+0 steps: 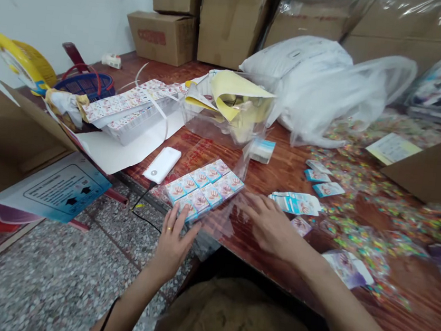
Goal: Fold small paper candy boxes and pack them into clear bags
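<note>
A block of several small printed boxes [206, 186] lies inside a clear plastic bag [219, 224] at the near edge of a red wooden table [284, 167]. My left hand [174, 240], a ring on one finger, lies flat with fingers stretched against the near end of the block. My right hand [269, 224] rests palm down, fingers spread, on the bag's loose open end just right of the boxes. Neither hand grips anything.
A white power bank [162, 164] with a cable lies left of the boxes. Flat box blanks [296, 202], loose small boxes [327, 189] and scattered colourful bits [361, 224] lie to the right. Behind are a clear tub [230, 113], white plastic bags [317, 81], cardboard cartons [231, 23], and a blue basket [86, 84].
</note>
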The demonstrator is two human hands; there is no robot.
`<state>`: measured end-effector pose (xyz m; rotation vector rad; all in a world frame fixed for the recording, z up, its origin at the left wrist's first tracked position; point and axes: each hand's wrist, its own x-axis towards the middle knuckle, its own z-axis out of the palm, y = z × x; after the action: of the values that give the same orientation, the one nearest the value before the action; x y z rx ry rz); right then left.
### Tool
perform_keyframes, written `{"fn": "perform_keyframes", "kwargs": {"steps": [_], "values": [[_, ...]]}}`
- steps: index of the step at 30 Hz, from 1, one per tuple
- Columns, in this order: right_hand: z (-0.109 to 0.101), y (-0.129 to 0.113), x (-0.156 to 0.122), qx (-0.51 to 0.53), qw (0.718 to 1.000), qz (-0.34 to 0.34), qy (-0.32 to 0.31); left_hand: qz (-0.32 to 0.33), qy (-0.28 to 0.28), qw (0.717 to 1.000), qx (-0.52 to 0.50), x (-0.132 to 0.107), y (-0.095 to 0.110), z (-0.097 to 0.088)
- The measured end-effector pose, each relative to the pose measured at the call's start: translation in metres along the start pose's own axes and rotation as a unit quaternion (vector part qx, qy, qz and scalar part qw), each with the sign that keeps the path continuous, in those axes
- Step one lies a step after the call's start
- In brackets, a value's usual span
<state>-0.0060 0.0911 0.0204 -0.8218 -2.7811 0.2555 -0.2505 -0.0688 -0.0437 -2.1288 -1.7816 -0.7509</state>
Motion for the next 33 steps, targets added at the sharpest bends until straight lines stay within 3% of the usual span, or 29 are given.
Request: {"fn": "perform_keyframes", "kwargs": {"steps": [4, 9, 14, 21, 26, 33], "values": [[0.03, -0.009, 0.001, 0.014, 0.998, -0.058, -0.007, 0.012, 0.038, 0.998, -0.052, 0.007, -0.001, 0.0], [0.051, -0.007, 0.007, -0.029, 0.991, -0.094, 0.086, -0.001, 0.089, 0.988, -0.129, 0.01, -0.019, -0.009], [0.048, 0.011, 0.002, 0.005, 0.986, -0.07, 0.152, 0.0, 0.061, 0.98, -0.19, 0.002, -0.032, -0.023], [0.044, 0.011, -0.038, 0.054, 0.986, -0.088, 0.133, -0.047, 0.081, 0.957, -0.276, -0.008, -0.025, -0.03], [0.041, 0.006, -0.044, 0.113, 0.979, -0.1, 0.136, -0.08, 0.075, 0.934, -0.339, -0.009, -0.03, -0.033], [0.043, 0.007, -0.034, 0.241, 0.955, -0.006, 0.175, -0.151, 0.081, 0.895, -0.412, -0.009, -0.031, -0.029]]}}
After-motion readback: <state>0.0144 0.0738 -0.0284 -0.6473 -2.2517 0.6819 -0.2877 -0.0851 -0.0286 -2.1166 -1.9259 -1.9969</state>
